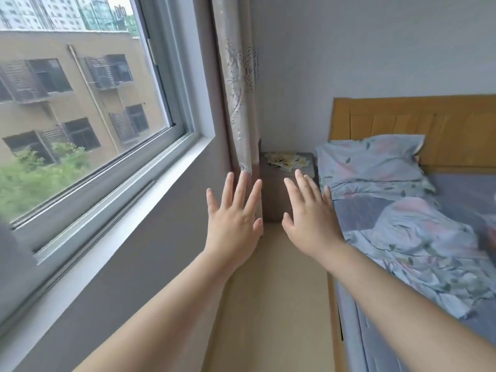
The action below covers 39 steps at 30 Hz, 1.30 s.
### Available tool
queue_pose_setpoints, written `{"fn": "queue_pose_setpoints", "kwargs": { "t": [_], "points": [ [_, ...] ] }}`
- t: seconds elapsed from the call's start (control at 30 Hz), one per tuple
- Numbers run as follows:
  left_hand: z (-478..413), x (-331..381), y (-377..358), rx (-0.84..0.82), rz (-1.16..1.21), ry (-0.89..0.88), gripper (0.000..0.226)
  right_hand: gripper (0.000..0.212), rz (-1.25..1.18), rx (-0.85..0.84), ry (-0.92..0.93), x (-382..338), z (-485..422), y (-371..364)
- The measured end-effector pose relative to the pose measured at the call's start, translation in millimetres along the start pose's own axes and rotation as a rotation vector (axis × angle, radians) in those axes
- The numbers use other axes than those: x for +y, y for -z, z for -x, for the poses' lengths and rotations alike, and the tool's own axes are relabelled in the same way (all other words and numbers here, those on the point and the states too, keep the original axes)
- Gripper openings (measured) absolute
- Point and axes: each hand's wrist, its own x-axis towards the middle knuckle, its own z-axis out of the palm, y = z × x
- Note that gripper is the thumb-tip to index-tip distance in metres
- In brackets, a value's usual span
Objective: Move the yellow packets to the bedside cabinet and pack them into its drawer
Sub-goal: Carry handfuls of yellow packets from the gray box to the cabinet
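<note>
1. Fingers [240, 187] of your left hand [233, 218] and your right hand [311, 221] are straight and spread apart. Both hands are raised side by side, backs toward you, and hold nothing.
2. Locate the window [80, 103] along the wall on your left.
3. Locate the bed [456, 189] on your right. It has a wooden headboard [416, 116], a floral pillow [373, 162] and a rumpled quilt [418, 237].
4. Note the strip of floor [268, 291] between the window wall and the bed, below your forearms.
5. Note the gathered curtain [239, 103] hanging in the corner, above your left fingertips.
6. Find the grey bedside cabinet [273, 194] between the curtain and the pillow, beyond your hands. Whether your hands touch it cannot be told.
7. Find the yellow packets [285, 160] in a loose, overlapping heap on the cabinet top, beyond both hands.
</note>
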Motion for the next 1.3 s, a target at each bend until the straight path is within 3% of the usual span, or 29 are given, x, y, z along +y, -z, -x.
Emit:
{"fn": "queue_pose_setpoints", "kwargs": {
  "t": [0.6,0.87,1.1,1.3],
  "points": [
    [-428,-53,-301,-0.095,0.158,-0.143,0.079,0.066,0.173,-0.078,-0.155,207,-381,-203],
    [-604,-40,-413,-0.138,0.202,-0.173,0.077,0.067,0.221,-0.119,-0.221,319,-523,-276],
    [-736,-24,-554,-0.239,0.191,-0.095,0.076,0.067,0.197,-0.203,-0.186,439,-651,-397],
    [-839,-21,-661,-0.439,0.201,0.056,0.072,0.070,0.169,-0.401,-0.086,523,-764,-491]
  ]
}}
